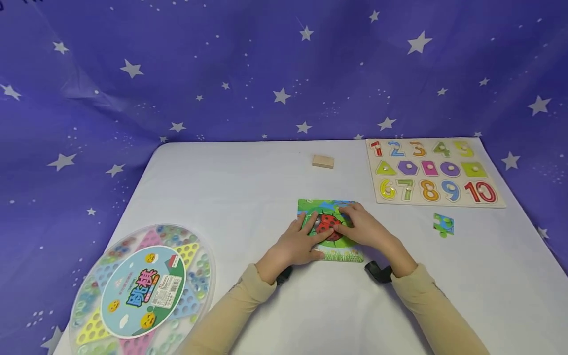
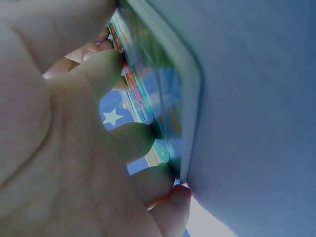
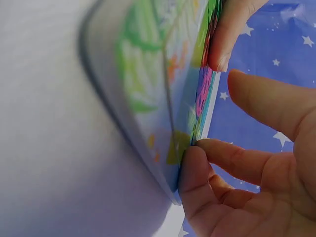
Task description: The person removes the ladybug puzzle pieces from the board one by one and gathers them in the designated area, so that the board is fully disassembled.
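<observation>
A square ladybug jigsaw puzzle (image 1: 340, 255) lies on the white table, with a red ladybug on green and blue in its middle. My left hand (image 1: 298, 245) rests across its left side, fingers spread and fingertips touching the picture. In the left wrist view, the little fingertip (image 2: 178, 197) sits at the board's edge. At the upper right side, my right hand (image 1: 363, 226) touches the puzzle with thumb and fingertips. The right wrist view shows fingers (image 3: 195, 165) against the rim, and the thumb stands a little apart. Fingers hide parts of the picture.
One loose jigsaw piece (image 1: 443, 225) lies to the right. Behind it is a wooden number-and-shape board (image 1: 443, 203). A small wooden block (image 1: 323, 161) lies at the back. To the left is a round Chinese checkers set (image 1: 142, 291) with marbles. A purple starry cloth (image 1: 248, 74) hangs behind.
</observation>
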Tool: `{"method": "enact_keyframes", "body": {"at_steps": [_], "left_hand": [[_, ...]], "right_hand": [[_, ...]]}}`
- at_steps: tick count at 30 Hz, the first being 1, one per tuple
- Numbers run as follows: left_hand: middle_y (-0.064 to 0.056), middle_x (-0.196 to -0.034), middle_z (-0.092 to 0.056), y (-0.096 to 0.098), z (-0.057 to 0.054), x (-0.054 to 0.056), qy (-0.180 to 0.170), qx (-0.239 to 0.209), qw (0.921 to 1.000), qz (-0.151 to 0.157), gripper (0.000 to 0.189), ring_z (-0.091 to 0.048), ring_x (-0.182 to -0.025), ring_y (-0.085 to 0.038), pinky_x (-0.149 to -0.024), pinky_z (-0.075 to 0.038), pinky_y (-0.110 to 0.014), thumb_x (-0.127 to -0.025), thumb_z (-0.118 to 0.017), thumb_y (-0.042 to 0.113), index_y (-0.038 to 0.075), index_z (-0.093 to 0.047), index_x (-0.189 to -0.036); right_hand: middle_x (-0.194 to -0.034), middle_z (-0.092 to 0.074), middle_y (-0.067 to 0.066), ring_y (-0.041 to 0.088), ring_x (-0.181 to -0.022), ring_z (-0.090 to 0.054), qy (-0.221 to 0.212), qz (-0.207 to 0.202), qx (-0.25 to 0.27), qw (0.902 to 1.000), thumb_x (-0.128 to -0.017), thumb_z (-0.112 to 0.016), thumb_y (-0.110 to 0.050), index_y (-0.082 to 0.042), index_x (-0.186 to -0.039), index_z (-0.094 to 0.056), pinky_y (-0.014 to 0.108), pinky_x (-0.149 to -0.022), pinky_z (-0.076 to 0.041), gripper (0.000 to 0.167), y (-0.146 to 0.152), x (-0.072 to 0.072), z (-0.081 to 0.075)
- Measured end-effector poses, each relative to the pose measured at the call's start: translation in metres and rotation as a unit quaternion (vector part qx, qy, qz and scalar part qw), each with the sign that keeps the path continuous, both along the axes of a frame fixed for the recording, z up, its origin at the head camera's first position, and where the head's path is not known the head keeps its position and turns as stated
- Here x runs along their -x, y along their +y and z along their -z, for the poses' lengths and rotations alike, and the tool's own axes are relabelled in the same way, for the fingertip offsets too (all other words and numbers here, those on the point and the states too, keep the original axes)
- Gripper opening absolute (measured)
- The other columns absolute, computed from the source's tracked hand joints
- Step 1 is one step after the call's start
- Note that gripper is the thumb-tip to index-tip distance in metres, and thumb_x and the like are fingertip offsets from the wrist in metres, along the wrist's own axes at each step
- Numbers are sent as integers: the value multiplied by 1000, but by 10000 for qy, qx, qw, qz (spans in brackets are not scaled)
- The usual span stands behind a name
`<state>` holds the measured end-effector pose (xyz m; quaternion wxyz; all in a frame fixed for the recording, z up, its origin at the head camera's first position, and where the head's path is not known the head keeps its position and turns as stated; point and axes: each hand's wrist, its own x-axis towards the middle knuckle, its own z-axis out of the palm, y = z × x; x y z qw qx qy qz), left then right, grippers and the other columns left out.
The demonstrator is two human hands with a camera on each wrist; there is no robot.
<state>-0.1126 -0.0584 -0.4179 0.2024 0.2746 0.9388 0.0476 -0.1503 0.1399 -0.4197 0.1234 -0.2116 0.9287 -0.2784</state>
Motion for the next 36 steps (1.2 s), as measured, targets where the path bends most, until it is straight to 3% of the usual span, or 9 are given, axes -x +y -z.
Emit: {"method": "enact_keyframes", "body": {"at_steps": [5, 13, 21, 27, 30, 36], "left_hand": [[-10, -150, 0, 0, -2, -1, 19, 87, 10000, -17, 62, 0, -135, -35, -107, -12, -40, -87, -46, 54, 40, -22, -142], [-9, -151, 3, 3, -5, -3, -48, 165, 9997, -170, 62, 1, -135, -34, -107, -13, -41, -86, -46, 54, 41, -22, -142], [9, -151, 0, 4, -6, -6, 143, 592, 9981, 17, 61, -1, -135, -35, -106, -12, -45, -88, -41, 56, 41, -18, -143], [14, -150, -3, 1, -4, -6, 150, 662, 9977, 25, 62, 0, -135, -34, -106, -12, -45, -87, -40, 56, 41, -16, -143], [13, -150, -3, 2, -3, -5, 161, 647, 9978, 36, 62, 0, -135, -34, -106, -12, -45, -87, -39, 56, 41, -16, -143], [14, -150, -5, 4, -3, -4, 195, 643, 9977, 41, 61, -1, -135, -34, -106, -13, -45, -87, -39, 56, 42, -16, -142]], "right_hand": [[-114, -45, 28, 39, -104, -48, -127, 109, 241, 9996, -86, -62, -23, 12, -123, -46, 53, -85, -39, 53, 0, 1, 3], [-100, -51, 18, 26, -83, -51, -187, 221, 766, 9966, -83, -66, -13, 8, -114, -47, 40, -71, -44, 43, 4, 5, 9], [-94, -57, 13, 21, -76, -54, 9, 110, 897, 9959, -83, -64, -4, 2, -118, -44, 36, -65, -44, 41, 2, 8, 10], [-93, -56, 11, 21, -78, -52, 157, -137, 778, 9968, -84, -60, 0, -6, -134, -41, 37, -66, -43, 54, -4, 11, 11], [-91, -56, 10, 22, -80, -52, 324, -181, 618, 9974, -84, -60, 2, -7, -133, -44, 38, -68, -43, 53, -5, 12, 10], [-80, -56, 6, 19, -69, -51, 723, -158, 198, 9971, -82, -63, 2, -5, -127, -50, 36, -61, -43, 47, -7, 13, 6]]}}
